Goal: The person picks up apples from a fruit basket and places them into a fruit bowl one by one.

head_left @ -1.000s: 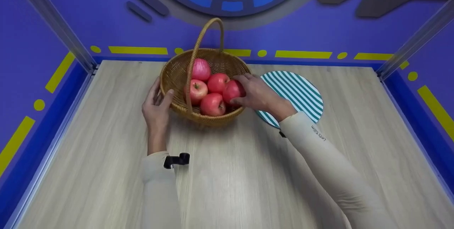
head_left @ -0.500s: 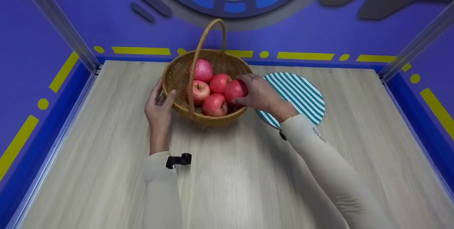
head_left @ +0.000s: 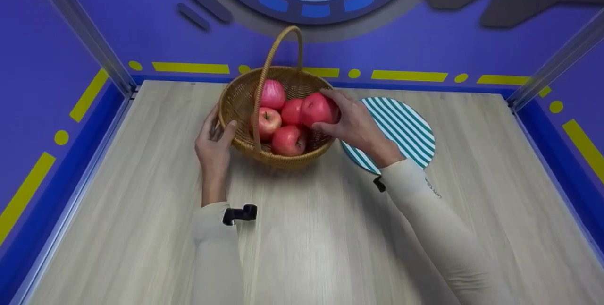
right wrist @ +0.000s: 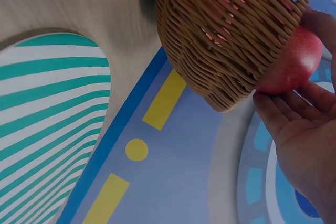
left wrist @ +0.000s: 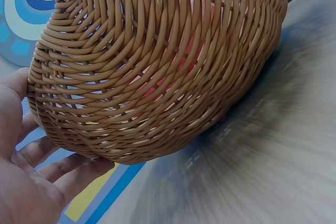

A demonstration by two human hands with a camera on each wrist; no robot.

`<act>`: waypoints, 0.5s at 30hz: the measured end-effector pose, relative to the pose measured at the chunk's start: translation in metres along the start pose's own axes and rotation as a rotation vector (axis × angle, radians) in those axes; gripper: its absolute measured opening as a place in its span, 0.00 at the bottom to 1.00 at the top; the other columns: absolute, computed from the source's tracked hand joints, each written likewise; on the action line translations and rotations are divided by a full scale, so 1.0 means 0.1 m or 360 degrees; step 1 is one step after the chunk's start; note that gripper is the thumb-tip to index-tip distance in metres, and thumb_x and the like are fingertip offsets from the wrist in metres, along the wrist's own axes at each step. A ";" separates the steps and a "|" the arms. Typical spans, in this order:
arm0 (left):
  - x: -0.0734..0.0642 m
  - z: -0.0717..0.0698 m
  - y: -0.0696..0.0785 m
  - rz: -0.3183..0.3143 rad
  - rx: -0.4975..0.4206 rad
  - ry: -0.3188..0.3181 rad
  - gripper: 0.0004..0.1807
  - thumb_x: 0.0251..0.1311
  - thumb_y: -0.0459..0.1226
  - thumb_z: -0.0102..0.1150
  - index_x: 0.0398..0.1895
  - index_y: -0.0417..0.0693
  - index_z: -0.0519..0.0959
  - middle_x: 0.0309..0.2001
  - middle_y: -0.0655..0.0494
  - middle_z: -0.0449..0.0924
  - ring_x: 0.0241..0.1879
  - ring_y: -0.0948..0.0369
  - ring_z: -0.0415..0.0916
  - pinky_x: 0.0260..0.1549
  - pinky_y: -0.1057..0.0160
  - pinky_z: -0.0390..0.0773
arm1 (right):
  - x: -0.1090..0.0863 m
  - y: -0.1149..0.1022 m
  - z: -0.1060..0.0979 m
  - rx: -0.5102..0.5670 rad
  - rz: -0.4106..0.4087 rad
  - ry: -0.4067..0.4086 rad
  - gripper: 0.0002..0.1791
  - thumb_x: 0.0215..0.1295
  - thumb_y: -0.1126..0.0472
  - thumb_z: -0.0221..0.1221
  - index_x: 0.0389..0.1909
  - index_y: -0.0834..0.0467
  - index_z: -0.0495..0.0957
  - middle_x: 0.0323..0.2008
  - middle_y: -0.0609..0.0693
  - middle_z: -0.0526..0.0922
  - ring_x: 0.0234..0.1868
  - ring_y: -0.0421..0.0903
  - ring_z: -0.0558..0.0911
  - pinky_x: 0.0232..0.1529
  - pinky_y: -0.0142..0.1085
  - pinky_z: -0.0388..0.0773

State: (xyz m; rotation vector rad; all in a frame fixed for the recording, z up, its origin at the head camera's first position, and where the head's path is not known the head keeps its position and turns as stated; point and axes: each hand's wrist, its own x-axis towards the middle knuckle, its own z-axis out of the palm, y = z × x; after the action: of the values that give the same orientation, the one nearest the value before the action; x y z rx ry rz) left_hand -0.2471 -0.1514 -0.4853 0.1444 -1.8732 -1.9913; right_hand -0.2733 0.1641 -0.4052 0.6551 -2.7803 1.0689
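Note:
A brown wicker basket with a tall arched handle stands near the back of the table, leaning slightly toward me. My left hand holds its left side, thumb at the rim and fingers against the outer weave. In my right hand is a red apple, gripped between thumb and fingers at the basket's right rim. In the right wrist view this apple shows above the rim. Several other apples lie inside, among them a pale red one, a front one and a pinkish one.
A round mat with green and white stripes lies on the wooden table to the right of the basket, partly behind my right forearm. Blue-purple panels with yellow marks enclose the table at the back and both sides.
The apple in my right hand has risen a little from among the others and turned, its dimpled end now showing. My left hand stays on the basket; the whole view has shifted slightly.

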 end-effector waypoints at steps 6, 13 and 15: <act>-0.01 0.01 -0.01 -0.0028 0.0009 -0.0001 0.30 0.72 0.39 0.67 0.76 0.51 0.74 0.74 0.50 0.73 0.71 0.53 0.72 0.66 0.58 0.76 | -0.05 0.06 -0.13 0.0099 -0.0039 0.0184 0.44 0.62 0.53 0.78 0.76 0.58 0.70 0.67 0.54 0.77 0.64 0.49 0.77 0.62 0.45 0.81; -0.02 0.01 0.02 -0.0037 0.0017 0.0029 0.30 0.72 0.38 0.67 0.76 0.53 0.75 0.73 0.51 0.74 0.71 0.53 0.72 0.66 0.57 0.76 | -0.08 0.18 -0.23 0.0212 0.0058 0.0368 0.45 0.62 0.54 0.78 0.77 0.60 0.69 0.68 0.55 0.76 0.65 0.49 0.78 0.67 0.45 0.78; -0.03 0.02 0.04 -0.0048 0.0029 0.0032 0.30 0.72 0.37 0.66 0.77 0.52 0.74 0.74 0.50 0.73 0.72 0.52 0.71 0.66 0.56 0.76 | -0.10 0.22 -0.25 0.0253 0.0083 0.0399 0.45 0.62 0.54 0.78 0.77 0.60 0.69 0.69 0.55 0.76 0.66 0.49 0.78 0.68 0.44 0.77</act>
State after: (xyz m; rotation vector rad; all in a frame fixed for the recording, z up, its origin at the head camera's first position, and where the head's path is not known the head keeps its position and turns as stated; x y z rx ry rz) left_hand -0.2444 -0.1486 -0.4820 0.1979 -1.8876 -1.9860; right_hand -0.2757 0.1990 -0.4025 0.4309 -2.5305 1.2945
